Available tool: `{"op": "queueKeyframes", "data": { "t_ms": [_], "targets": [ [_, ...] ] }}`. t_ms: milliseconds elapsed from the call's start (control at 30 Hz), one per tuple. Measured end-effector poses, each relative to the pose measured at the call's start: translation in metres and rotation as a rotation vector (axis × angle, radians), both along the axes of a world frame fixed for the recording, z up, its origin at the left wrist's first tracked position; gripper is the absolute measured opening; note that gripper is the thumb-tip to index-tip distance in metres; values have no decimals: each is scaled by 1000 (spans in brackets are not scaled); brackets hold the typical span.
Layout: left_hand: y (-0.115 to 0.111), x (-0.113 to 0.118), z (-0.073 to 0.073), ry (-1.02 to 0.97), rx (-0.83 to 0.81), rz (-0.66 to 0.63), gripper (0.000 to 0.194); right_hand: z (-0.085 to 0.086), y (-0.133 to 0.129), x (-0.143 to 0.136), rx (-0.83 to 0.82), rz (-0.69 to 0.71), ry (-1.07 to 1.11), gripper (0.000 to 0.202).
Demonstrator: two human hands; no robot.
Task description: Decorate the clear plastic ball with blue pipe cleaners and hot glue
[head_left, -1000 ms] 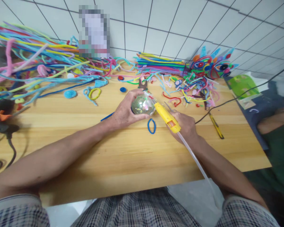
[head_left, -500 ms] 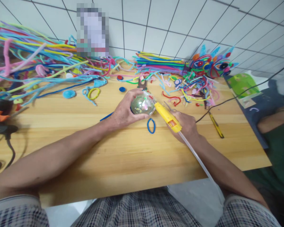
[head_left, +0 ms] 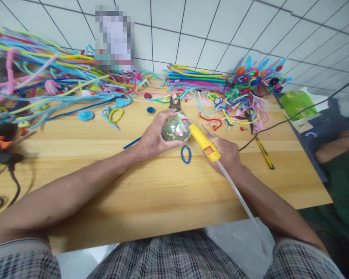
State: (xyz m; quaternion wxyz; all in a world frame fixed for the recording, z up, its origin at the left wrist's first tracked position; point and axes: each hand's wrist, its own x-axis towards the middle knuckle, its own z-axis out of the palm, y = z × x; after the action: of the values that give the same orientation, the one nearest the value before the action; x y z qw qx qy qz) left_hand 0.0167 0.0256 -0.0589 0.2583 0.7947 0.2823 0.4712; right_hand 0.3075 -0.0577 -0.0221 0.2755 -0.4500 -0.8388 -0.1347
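Observation:
My left hand [head_left: 155, 133] curves round a clear, shiny ball [head_left: 174, 129] with small coloured bits on it, thumb in front and fingers behind. My right hand [head_left: 225, 153] grips a yellow hot glue gun [head_left: 204, 142], its nozzle at the ball's right side. A clear glue stick [head_left: 238, 190] sticks out of the gun's back end. Just in front of the ball lies a blue pipe-cleaner loop [head_left: 185, 154]. Behind it are pliers [head_left: 175, 104], jaws pointing away. A short blue pipe cleaner [head_left: 132, 142] lies left, partly behind my hand.
Pipe cleaners [head_left: 72, 66] heap at the left rear, with a bundle [head_left: 194, 77] along the wall. Scraps [head_left: 241, 106] and a colourful mask [head_left: 258, 79] lie right rear. A yellow cutter knife [head_left: 265, 153] and black cord [head_left: 293, 119] are right; another person's arm [head_left: 337, 145] is beyond the edge.
The glue gun and my right hand have shifted very slightly left and down. My left hand keeps its hold on the ball.

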Motion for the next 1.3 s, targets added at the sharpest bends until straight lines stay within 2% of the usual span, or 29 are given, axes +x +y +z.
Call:
{"op": "queueKeyframes", "data": {
  "t_ms": [267,400,700,900,1300],
  "targets": [
    [-2,1,1,3,-47,36,86,8,-2,7,-18,-13,18,16],
    [0,-1,-1,-13,-67,28,86,11,-5,6,13,55,9,14],
    [0,0,-2,-9,-20,32,87,10,-4,2,65,65,3,15],
    [-2,0,0,6,-8,37,87,7,-4,5,9,30,-9,17],
    [-1,0,-1,-8,45,26,88,5,-1,5,7,41,8,16]
  ]
}}
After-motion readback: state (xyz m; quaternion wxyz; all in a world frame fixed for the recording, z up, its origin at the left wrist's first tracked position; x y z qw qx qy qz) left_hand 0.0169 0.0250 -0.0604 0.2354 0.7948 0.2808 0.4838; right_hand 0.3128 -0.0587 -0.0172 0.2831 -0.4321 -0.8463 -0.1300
